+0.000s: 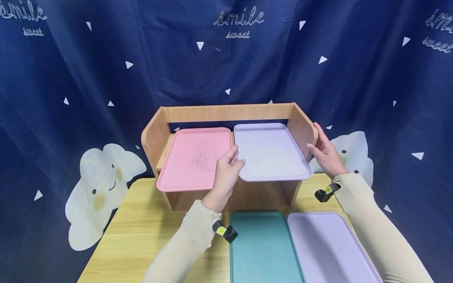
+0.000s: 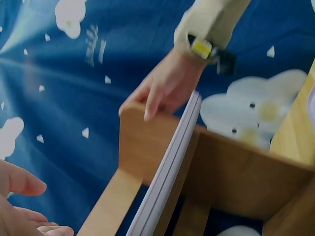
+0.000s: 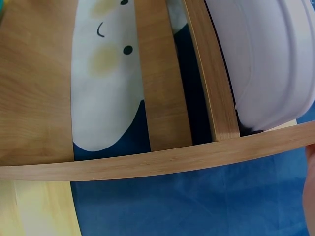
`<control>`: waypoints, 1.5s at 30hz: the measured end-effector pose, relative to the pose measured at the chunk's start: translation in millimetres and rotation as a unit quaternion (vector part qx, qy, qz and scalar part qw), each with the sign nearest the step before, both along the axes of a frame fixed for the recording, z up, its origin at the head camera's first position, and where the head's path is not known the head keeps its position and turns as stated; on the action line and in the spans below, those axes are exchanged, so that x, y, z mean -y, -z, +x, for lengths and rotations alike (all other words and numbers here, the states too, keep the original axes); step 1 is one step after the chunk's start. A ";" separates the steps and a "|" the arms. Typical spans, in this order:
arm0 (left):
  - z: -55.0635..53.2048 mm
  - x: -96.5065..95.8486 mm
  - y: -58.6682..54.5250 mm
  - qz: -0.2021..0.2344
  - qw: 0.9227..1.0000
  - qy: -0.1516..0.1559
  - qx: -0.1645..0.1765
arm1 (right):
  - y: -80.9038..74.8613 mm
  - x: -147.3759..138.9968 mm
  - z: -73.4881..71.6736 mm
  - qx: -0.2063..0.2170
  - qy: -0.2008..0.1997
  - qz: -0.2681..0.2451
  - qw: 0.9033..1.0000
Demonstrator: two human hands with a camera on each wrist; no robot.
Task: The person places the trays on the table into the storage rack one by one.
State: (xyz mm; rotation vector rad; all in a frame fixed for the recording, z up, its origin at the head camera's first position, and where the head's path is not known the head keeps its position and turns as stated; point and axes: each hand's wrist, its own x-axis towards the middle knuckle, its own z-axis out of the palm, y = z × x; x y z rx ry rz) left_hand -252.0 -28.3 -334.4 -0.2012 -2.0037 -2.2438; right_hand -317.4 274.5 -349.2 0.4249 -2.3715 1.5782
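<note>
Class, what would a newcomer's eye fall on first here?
Probably the pink tray and lilac tray, side by side atop the wooden shelf. Next, the right hand grips the shelf's right side panel; behind hangs a dark blue curtain printed with smiling clouds.

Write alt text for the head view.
A right hand holds one end of a wooden shelf; the left hand hovers near a pink tray and lavender tray on top. A teal tray and another lavender tray lie in front.
</note>
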 end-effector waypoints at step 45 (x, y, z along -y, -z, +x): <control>100.6 57.4 192.4 -0.065 0.990 0.108 0.066 | -0.1 10.1 4.4 -0.007 0.051 -0.025 0.998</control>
